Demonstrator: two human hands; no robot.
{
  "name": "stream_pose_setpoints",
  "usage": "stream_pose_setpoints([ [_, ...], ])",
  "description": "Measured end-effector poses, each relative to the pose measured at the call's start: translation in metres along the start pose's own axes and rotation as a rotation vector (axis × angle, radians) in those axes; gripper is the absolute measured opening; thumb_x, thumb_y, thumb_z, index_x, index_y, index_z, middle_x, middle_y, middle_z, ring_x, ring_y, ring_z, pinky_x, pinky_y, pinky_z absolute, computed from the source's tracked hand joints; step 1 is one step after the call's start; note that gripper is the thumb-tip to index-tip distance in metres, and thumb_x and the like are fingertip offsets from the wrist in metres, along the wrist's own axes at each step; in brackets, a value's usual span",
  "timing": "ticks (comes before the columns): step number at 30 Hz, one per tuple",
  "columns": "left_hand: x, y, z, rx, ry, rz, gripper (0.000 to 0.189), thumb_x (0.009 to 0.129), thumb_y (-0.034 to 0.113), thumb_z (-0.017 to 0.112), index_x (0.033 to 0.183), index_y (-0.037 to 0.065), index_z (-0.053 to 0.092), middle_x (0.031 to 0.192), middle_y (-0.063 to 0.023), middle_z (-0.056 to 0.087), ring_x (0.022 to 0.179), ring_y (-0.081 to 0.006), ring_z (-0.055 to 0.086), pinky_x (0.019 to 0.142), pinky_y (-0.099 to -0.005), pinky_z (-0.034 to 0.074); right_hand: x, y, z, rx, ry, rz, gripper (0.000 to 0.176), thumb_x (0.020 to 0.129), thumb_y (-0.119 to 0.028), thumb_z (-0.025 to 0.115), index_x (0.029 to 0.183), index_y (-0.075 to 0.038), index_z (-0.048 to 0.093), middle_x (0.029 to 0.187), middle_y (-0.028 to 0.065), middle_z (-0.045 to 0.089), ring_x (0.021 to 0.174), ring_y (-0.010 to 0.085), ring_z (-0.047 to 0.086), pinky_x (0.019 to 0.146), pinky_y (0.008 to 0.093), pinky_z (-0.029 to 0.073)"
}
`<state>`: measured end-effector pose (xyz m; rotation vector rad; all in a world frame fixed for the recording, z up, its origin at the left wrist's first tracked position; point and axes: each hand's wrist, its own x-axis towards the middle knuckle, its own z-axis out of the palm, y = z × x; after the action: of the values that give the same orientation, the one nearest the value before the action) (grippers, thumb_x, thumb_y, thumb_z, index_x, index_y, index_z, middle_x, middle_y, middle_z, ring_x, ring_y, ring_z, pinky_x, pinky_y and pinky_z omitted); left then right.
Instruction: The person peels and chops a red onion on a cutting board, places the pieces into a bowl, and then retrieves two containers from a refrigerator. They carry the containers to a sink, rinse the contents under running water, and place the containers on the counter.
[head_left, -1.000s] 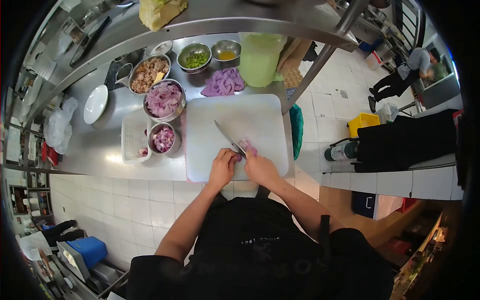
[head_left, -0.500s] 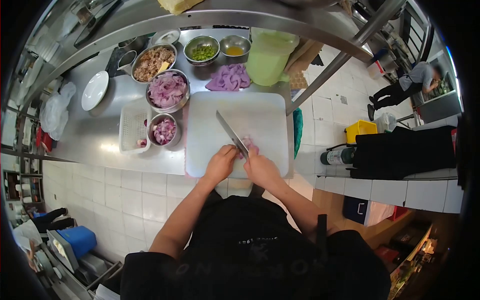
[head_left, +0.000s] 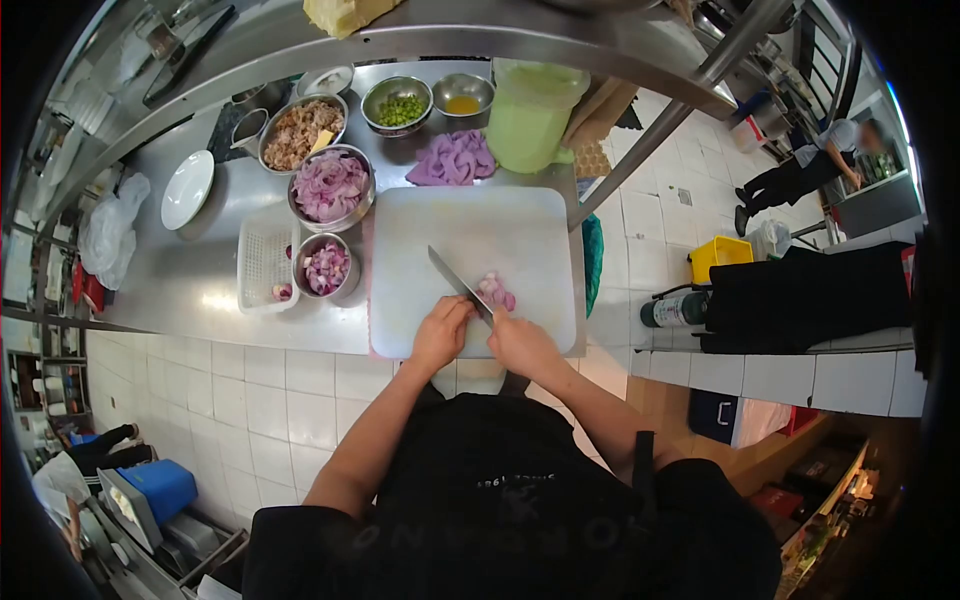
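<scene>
My right hand (head_left: 525,345) grips a kitchen knife (head_left: 449,271), its blade slanting up and left over the white cutting board (head_left: 420,215). Close against the blade's left side is my left hand (head_left: 440,332), fingers curled and pressed together; whatever they pinch is hidden. Chopped red onion pieces (head_left: 495,291) lie on the board just right of the blade. Left of the board stand a small metal bowl of cut red onion (head_left: 326,268) and a larger bowl of sliced red onion (head_left: 331,186).
A white plastic basket (head_left: 262,240) and a white plate (head_left: 188,190) sit on the left. Behind the board are a purple cloth (head_left: 452,158), a green pitcher (head_left: 535,115) and bowls of chopped greens (head_left: 401,108) and yellow liquid (head_left: 463,103). A steel shelf edge (head_left: 450,45) crosses above.
Both hands and the knife have shifted slightly down toward my body. More of the onion pieces now shows beside the blade. At right, a co-worker's arm has lowered.
</scene>
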<state>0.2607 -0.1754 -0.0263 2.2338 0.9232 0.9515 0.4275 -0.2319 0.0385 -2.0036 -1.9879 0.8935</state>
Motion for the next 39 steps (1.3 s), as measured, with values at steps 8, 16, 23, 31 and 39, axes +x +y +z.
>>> stream_pose_setpoints([
  [8, -0.003, 0.003, -0.001, 0.016, 0.026, 0.006, 0.018, 0.078, -0.005, 0.057, 0.095, -0.001, 0.059, 0.102, -0.0141, 0.060, 0.094, -0.0317, 0.058, 0.079, -0.0383, 0.050, -0.028, 0.002, -0.022, 0.008, -0.070, 0.006, 0.026, 0.085, -0.015, 0.051, 0.099, 0.006, 0.047, 0.072, 0.0266, 0.062, 0.069, 0.0449, 0.061, 0.066, 0.0539, 0.047],
  [16, -0.001, 0.000, 0.003, 0.020, 0.001, 0.030, 0.021, 0.076, -0.006, 0.057, 0.096, -0.001, 0.059, 0.100, -0.0142, 0.059, 0.093, -0.0323, 0.056, 0.079, -0.0388, 0.050, 0.028, 0.004, -0.001, 0.042, 0.009, -0.058, 0.025, 0.085, -0.014, 0.049, 0.103, 0.003, 0.050, 0.079, 0.0257, 0.063, 0.074, 0.0448, 0.062, 0.068, 0.0539, 0.048],
  [23, 0.009, 0.009, 0.016, -0.019, 0.003, -0.140, 0.013, 0.082, -0.001, 0.059, 0.094, -0.001, 0.058, 0.099, -0.0159, 0.058, 0.092, -0.0341, 0.056, 0.078, -0.0403, 0.049, 0.005, 0.024, -0.051, -0.101, 0.095, -0.207, 0.023, 0.083, -0.014, 0.053, 0.102, 0.000, 0.051, 0.080, 0.0203, 0.063, 0.073, 0.0374, 0.063, 0.060, 0.0477, 0.050],
  [31, 0.013, 0.064, -0.001, 0.144, -0.051, 0.185, 0.024, 0.077, 0.008, 0.066, 0.100, 0.003, 0.060, 0.108, -0.0140, 0.060, 0.101, -0.0330, 0.056, 0.086, -0.0428, 0.044, 0.000, 0.061, -0.022, -0.415, 0.553, -0.367, 0.014, 0.074, -0.011, 0.058, 0.085, -0.006, 0.051, 0.073, 0.0075, 0.056, 0.068, 0.0230, 0.059, 0.060, 0.0351, 0.050],
  [39, 0.038, 0.071, 0.010, 0.520, -0.542, 0.242, 0.089, 0.075, 0.047, 0.067, 0.140, -0.002, 0.032, 0.147, -0.0142, 0.034, 0.139, -0.0256, 0.028, 0.115, -0.0373, 0.018, -0.031, 0.080, -0.013, -0.320, 0.563, -0.385, 0.013, 0.070, -0.012, 0.060, 0.077, -0.007, 0.051, 0.073, 0.0078, 0.054, 0.071, 0.0246, 0.058, 0.063, 0.0357, 0.048],
])
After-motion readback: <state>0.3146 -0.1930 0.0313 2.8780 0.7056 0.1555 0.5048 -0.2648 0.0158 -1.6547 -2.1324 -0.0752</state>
